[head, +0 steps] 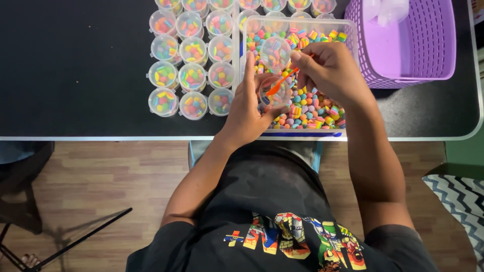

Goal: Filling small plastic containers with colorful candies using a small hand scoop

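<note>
Holding: small clear cup (275, 93) in my left hand (248, 112), just above the near half of the clear bin (351, 31).
Left hand: fingers curled round the cup from the left side, index finger sticking straight up, thumb under the rim.
Right hand: my right hand (330, 70) pinched shut on an orange spoon (282, 84), fingers bunched at the handle end.
Spoon: tip pointed down-left into the cup mouth, touching or just inside it, can't tell which.
Bin contents: loose rainbow candies (307, 108) filling the bin; one empty clear cup (275, 52) lying among them, just beyond the cup I hold.
Bin place: on the black table (75, 65), its near wall at the table's front edge.
Left of bin: filled cups (192, 76) in rows, each with coloured candies, touching one another, nearest column right beside the bin.
Behind bin: another row of filled cups along the far edge of view.
Right of bin: purple basket (418, 48), just beside the bin, something pale inside at the top.
Below table edge: wood floor, my black printed shirt.
</note>
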